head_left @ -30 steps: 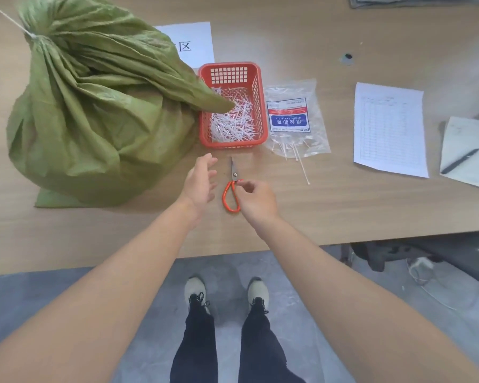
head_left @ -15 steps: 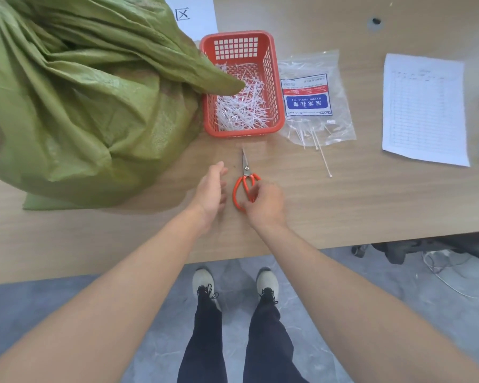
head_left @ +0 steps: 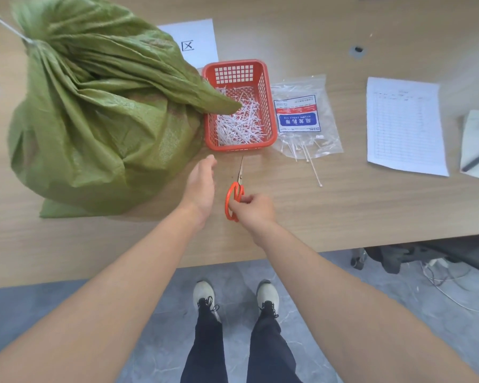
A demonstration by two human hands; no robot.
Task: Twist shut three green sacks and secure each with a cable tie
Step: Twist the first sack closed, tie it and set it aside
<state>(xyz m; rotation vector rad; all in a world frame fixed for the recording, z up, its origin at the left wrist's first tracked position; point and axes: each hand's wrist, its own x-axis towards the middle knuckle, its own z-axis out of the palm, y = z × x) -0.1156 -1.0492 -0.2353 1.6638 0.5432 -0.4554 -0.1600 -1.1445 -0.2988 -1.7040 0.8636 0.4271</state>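
Since a moment ago the right hand point(head_left: 253, 210) has stayed curled on the orange scissors point(head_left: 235, 196), the left hand point(head_left: 201, 189) still open beside them.
One green sack point(head_left: 100, 120), neck tied, sits at the surface's point(head_left: 343, 211) left; its flap overhangs the red basket point(head_left: 270, 117) of white cable ties point(head_left: 239, 124); a bag of ties point(head_left: 304, 117) lies right of that.
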